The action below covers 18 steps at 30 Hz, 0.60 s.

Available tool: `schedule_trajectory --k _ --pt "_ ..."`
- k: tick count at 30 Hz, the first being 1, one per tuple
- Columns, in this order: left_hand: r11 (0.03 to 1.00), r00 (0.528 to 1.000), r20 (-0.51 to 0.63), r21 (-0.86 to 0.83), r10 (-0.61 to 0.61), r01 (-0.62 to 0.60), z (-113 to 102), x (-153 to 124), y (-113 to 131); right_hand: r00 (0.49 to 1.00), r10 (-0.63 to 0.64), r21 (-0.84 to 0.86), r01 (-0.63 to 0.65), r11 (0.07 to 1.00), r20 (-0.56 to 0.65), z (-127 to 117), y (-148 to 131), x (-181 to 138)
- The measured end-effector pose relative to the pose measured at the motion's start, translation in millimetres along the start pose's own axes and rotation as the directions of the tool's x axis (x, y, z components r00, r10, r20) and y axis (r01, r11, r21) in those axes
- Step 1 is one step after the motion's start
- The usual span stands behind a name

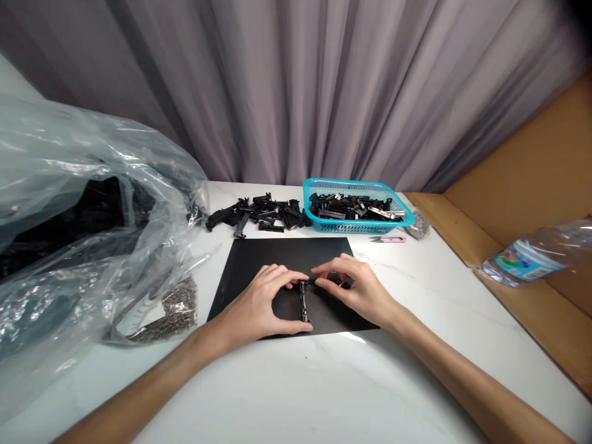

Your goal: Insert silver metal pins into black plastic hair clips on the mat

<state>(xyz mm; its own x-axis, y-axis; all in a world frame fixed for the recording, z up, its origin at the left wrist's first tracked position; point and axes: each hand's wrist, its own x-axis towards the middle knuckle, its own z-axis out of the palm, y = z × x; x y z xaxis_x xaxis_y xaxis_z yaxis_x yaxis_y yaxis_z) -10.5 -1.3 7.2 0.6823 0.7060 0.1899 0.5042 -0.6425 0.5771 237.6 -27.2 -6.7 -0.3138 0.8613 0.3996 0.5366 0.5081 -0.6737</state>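
Fingers [292, 277] of left hand [256, 305] pinched a narrow black plastic piece [303, 303] end to end, thumb at the near end, forefinger at the far. The piece lay on the black mat [277, 256], mid-surface [324, 382]. Right hand [363, 290] had its fingers curled by the far end; could not tell whether they gripped anything. Piece looked light, stiff and slim, probably prone to twisting or slipping; best held by its two ends. More like it in the blue basket [309, 196].
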Motion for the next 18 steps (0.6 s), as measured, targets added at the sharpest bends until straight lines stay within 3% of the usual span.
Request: schedule_trajectory --k 12,18 --pt "1.0 1.0 0.009 -0.016 -0.011 0.011 1 -1 -1 0.995 0.07 0.023 -0.069 0.997 -0.076 9 -8 0" --pt "1.0 1.0 -0.002 -0.008 -0.019 0.019 3 0 -3 0.998 0.02 0.046 -0.018 0.999 -0.06 17 -13 4"
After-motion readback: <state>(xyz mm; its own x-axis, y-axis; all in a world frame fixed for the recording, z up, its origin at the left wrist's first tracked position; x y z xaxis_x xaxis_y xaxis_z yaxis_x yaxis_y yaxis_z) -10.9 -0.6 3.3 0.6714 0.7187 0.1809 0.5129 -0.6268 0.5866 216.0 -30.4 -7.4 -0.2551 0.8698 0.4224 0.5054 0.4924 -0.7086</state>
